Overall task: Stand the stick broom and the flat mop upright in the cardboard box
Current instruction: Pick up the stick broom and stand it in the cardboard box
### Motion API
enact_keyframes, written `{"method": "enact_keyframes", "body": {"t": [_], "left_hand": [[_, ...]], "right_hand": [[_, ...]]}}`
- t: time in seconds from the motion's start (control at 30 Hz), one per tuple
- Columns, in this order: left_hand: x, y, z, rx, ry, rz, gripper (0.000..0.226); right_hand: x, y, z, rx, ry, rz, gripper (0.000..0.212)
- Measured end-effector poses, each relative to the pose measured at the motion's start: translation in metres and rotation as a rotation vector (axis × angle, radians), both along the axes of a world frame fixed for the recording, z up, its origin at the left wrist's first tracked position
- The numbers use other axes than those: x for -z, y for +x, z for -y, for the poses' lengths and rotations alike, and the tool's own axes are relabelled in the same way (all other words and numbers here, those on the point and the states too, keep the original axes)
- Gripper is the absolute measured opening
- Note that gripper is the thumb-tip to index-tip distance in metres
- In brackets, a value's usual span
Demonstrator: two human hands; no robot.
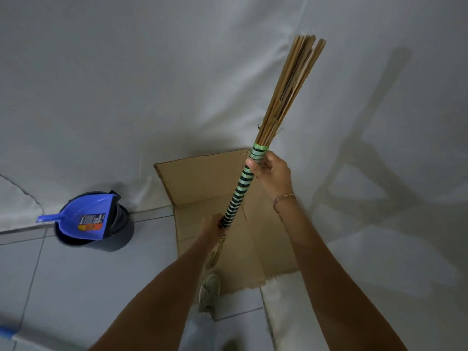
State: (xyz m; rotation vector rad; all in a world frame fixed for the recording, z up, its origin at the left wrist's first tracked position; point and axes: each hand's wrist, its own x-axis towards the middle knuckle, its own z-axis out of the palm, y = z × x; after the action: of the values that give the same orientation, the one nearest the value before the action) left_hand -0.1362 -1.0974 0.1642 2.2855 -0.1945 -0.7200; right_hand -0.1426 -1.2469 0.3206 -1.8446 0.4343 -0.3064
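Observation:
Both my hands hold the stick broom [286,97] over the open cardboard box [200,183]. Its bundle of thin brown sticks points up and away toward the white sheet. Its handle is wrapped in green and black striped tape. My right hand [272,173] grips the upper end of the taped part. My left hand [212,225] grips the lower end, where frayed fibres hang down. The box stands on the tiled floor against the sheet, its top flaps spread. A pole with a blue piece [15,334], perhaps the flat mop, lies at the lower left edge.
A dark bucket [116,236] with a blue dustpan [83,219] resting on it stands left of the box. A white sheet [152,72] covers the wall behind. My shoe [209,292] is on the grey tiles just in front of the box.

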Motion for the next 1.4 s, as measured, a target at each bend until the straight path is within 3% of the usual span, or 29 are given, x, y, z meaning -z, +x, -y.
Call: {"method": "enact_keyframes", "body": {"t": [0.5, 0.7, 0.83, 1.13, 1.27, 1.4], "left_hand": [[0.171, 0.191, 0.083, -0.057, -0.023, -0.121, 0.027], [0.224, 0.227, 0.098, 0.162, 0.111, -0.122, 0.051], [0.232, 0.236, 0.094, 0.257, 0.252, -0.154, 0.061], [0.225, 0.224, 0.063, 0.353, 0.291, -0.170, 0.056], [0.203, 0.226, 0.067, 0.353, 0.292, -0.118, 0.052], [0.166, 0.221, 0.079, 0.376, 0.279, -0.058, 0.050]], "right_hand": [[0.174, 0.201, 0.076, 0.181, -0.098, -0.194, 0.027], [0.240, 0.248, 0.099, 0.245, -0.153, -0.217, 0.028], [0.279, 0.269, 0.108, 0.279, -0.160, -0.265, 0.029], [0.304, 0.292, 0.135, 0.315, -0.097, -0.397, 0.036], [0.292, 0.275, 0.130, 0.194, -0.234, -0.533, 0.045], [0.284, 0.224, 0.094, 0.019, -0.401, -0.532, 0.028]]}}
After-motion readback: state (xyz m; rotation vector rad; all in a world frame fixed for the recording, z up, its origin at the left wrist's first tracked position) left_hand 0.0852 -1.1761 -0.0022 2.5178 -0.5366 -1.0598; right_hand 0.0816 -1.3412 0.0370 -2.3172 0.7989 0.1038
